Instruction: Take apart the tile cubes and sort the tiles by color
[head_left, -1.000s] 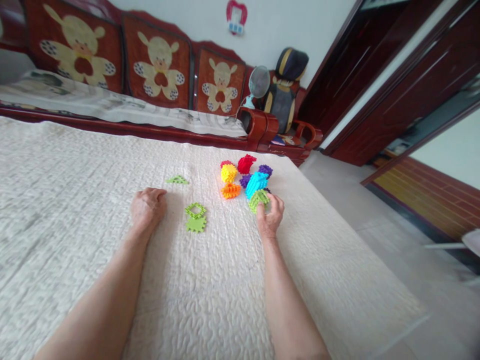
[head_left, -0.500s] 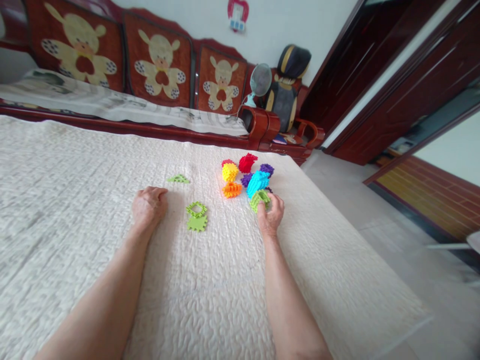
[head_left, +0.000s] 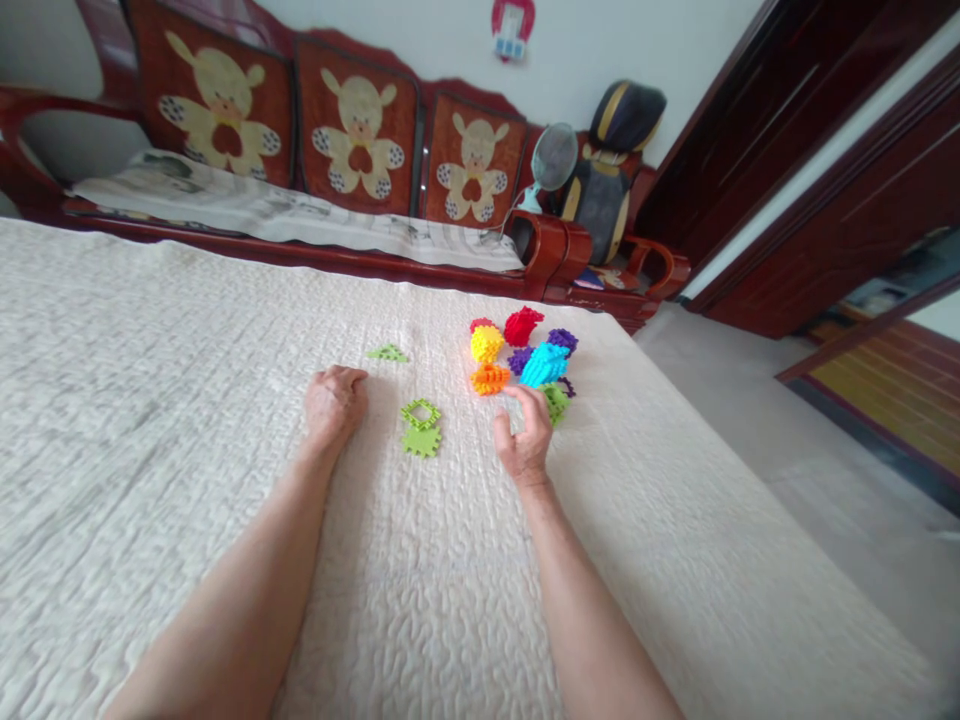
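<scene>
My left hand (head_left: 337,402) rests as a loose fist on the white quilted cover, with nothing showing in its fingers. Just beyond it lies a light green triangular toy piece (head_left: 388,353). Between my hands are a green square frame piece (head_left: 421,414) and a flat green notched square piece (head_left: 421,442), lying close together. My right hand (head_left: 524,432) is open, thumb and forefinger apart. It is in front of a stack of orange pieces (head_left: 490,379) and left of a stack of green pieces (head_left: 556,401), partly hiding the latter.
Behind my right hand stand stacks in yellow (head_left: 487,344), red (head_left: 523,326), light blue (head_left: 545,365) and purple (head_left: 562,342). The quilted cover (head_left: 420,580) ends at a right edge above the floor. A wooden sofa (head_left: 360,255) and a fan (head_left: 553,158) are beyond.
My right hand has let go of the green stack and moved left toward the orange one, its fingers opening. The view has shifted a little left. My left hand stays in its fist.
</scene>
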